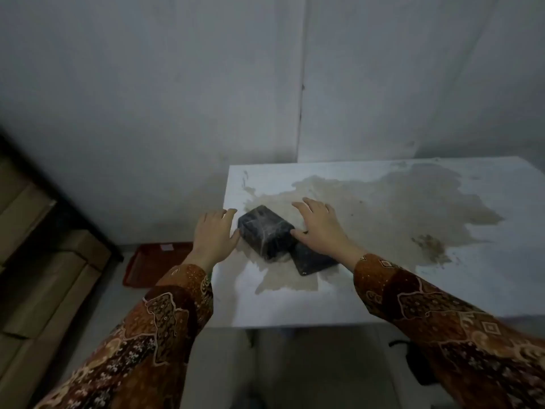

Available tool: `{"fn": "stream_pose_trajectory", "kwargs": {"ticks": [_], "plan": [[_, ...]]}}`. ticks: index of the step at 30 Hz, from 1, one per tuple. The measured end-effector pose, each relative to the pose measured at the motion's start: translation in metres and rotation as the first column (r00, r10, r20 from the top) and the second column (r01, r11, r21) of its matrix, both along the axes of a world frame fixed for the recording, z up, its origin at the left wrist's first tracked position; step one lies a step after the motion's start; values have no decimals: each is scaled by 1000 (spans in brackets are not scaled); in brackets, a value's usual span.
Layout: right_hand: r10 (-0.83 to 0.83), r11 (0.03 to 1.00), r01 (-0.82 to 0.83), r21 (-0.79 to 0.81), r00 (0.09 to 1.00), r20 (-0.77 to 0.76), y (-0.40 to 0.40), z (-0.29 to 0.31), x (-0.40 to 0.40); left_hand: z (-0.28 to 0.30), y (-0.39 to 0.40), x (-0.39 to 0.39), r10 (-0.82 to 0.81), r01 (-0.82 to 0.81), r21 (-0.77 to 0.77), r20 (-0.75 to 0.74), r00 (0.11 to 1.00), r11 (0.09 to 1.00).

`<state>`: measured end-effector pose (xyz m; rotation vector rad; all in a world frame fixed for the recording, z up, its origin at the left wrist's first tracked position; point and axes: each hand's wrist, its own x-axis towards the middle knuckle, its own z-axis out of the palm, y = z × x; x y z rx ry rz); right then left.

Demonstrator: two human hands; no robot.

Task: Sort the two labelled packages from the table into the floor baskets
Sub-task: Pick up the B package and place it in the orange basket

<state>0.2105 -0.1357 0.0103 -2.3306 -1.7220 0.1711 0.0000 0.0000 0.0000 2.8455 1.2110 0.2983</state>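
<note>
Two dark wrapped packages lie on the white table (442, 290) near its left edge. The bigger package (265, 231) rests partly on top of a flatter dark package (312, 261). My left hand (213, 236) hovers at the bigger package's left side, fingers spread, thumb touching or nearly touching its edge. At the package's right side is my right hand (320, 225), fingers apart, thumb against the package's right end. Neither hand has lifted anything. A red basket (141, 270) sits on the floor left of the table, partly hidden by my left arm.
The tabletop carries a large brownish stain (398, 208). Grey walls stand close behind the table. Stacked cardboard boxes (44, 276) and a dark shelf frame fill the left side. A black cable or object (413, 361) lies on the floor under the table's front edge.
</note>
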Motion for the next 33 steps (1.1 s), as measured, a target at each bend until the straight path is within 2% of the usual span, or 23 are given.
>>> {"fn": "stream_pose_trajectory", "kwargs": {"ticks": [3, 6, 11, 14, 18, 20, 23, 26, 28, 30, 33], "plan": [[31, 998, -28, -58, 999, 44, 3, -28, -10, -30, 5, -8, -31, 28, -59, -49, 998, 998], [125, 992, -121, -41, 983, 132, 9, -59, -19, -62, 17, -11, -81, 68, -128, -103, 991, 990], [214, 977, -201, -75, 940, 265, 29, -93, -29, -90, 54, 1, -142, 118, -236, -87, 986, 965], [203, 979, -196, -56, 916, 347, 39, -108, -30, -98, 79, 14, -222, 199, -243, -68, 973, 949], [189, 981, -190, -30, 925, 331, 50, -112, -26, -109, 103, 28, -351, 317, -231, -123, 928, 920], [189, 981, -194, -10, 938, 292, 55, -106, -22, -112, 112, 31, -381, 360, -248, -40, 924, 899], [182, 977, -196, 85, 972, 151, 66, -85, -9, -107, 126, 40, -360, 425, -300, 248, 899, 854], [139, 975, -102, 199, 973, -183, 77, -55, 9, -85, 141, 59, -252, 496, -453, 497, 830, 740], [106, 967, -2, 254, 911, -398, 83, -33, 21, -66, 150, 71, -206, 528, -518, 555, 806, 673], [77, 962, 81, 262, 837, -541, 88, -13, 33, -48, 155, 81, -158, 556, -569, 599, 785, 606], [21, 944, 229, 240, 680, -733, 87, 6, 46, -25, 150, 91, 63, 538, -681, 647, 760, 496]]}}
